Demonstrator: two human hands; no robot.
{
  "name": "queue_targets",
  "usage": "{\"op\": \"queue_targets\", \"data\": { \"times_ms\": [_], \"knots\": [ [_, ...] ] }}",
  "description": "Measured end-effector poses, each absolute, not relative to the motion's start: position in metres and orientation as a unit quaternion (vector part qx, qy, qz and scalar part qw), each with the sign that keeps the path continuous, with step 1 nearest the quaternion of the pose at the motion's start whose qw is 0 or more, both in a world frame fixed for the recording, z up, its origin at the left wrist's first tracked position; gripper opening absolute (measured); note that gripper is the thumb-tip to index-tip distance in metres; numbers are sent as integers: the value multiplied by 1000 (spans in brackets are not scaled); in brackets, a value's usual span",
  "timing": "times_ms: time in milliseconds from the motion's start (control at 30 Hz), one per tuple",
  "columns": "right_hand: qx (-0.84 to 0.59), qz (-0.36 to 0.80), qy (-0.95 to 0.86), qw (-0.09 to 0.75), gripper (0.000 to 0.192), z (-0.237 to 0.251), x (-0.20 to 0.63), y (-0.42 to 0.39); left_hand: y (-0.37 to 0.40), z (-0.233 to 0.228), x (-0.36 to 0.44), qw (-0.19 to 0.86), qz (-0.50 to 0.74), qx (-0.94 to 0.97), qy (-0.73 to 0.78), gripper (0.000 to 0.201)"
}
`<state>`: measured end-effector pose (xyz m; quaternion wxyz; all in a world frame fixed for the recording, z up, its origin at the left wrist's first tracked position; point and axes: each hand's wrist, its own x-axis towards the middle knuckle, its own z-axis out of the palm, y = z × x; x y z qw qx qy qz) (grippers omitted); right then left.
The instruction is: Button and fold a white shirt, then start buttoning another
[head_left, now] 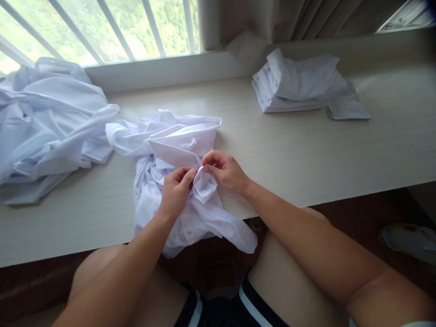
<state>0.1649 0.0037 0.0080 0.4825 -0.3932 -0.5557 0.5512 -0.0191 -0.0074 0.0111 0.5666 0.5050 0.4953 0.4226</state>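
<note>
A crumpled white shirt (184, 129) lies in front of me, part of it hanging over the near edge of the light wooden ledge. My left hand (177, 188) pinches a fold of the cloth between thumb and fingers near the middle of the shirt. Close beside it, my right hand (227, 171) grips the same gathered bit from the right, its fingertips almost meeting the left ones. Something thin shows at the right fingertips, too small to make out. A small button is visible on the cloth lower down.
On the left of the ledge (289, 159) is a loose heap of white cloth (51, 122). Folded white garments (299, 86) are stacked at the back right. Behind stand a barred window (136, 27) and a grey curtain (238, 22). My knees are below the near edge.
</note>
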Motion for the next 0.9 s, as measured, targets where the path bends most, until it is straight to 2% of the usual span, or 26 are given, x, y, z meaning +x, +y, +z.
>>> {"op": "queue_targets", "data": {
  "times_ms": [367,900],
  "knots": [
    [-352,601,-528,486,48,19,163,2,-15,21,-16,491,454,577,469,29],
    [-302,695,-422,498,51,13,152,-4,-21,21,-14,440,483,587,477,32]
  ]
}}
